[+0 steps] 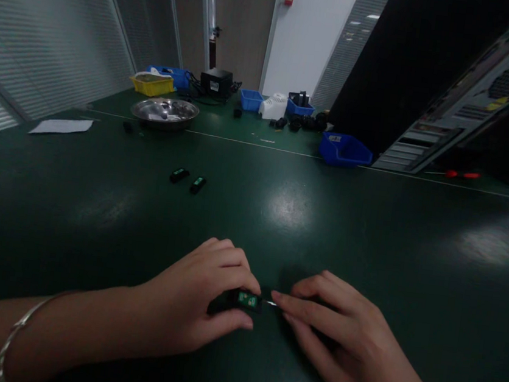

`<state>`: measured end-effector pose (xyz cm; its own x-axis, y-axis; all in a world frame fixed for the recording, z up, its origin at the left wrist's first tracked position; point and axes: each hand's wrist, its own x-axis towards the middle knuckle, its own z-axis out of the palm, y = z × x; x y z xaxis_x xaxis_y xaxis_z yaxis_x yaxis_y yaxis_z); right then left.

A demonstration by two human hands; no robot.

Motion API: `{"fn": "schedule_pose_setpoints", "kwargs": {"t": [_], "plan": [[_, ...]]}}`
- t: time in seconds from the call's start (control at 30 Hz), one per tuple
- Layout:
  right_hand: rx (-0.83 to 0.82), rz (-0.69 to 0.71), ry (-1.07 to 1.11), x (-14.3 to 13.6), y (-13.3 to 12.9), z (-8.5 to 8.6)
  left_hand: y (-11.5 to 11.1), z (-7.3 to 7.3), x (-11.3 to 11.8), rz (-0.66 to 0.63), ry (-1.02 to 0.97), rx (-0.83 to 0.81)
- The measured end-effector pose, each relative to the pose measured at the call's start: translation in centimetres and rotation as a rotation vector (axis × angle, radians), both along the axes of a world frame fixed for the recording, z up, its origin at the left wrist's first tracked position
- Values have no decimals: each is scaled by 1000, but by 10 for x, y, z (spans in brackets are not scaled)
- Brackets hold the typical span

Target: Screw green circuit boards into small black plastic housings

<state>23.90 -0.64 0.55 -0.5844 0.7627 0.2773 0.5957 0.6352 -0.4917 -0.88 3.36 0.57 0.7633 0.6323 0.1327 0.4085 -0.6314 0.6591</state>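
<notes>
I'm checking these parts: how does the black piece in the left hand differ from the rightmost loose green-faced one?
The held piece is gripped by the left hand; the loose piece lies on the table. The held piece runs crosswise; the loose piece slants away. Both are black with green on top.

Small oblong piece (248, 302) was black with a green panel (246, 299), flat tabletop (369, 228) was dark green, round metal bowl (164, 119) was silver, rectangular plastic basket (153, 87) was yellow.
</notes>
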Motion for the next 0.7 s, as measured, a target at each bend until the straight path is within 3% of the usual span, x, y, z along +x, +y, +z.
{"fn": "schedule_pose_setpoints", "kwargs": {"t": [0.2, 0.7], "plan": [[-6, 57, 58, -5, -2, 3, -6, 1, 1, -30, -19, -2], [46, 50, -17, -5, -5, 1, -9, 3, 2, -45, -122, -4]]}}
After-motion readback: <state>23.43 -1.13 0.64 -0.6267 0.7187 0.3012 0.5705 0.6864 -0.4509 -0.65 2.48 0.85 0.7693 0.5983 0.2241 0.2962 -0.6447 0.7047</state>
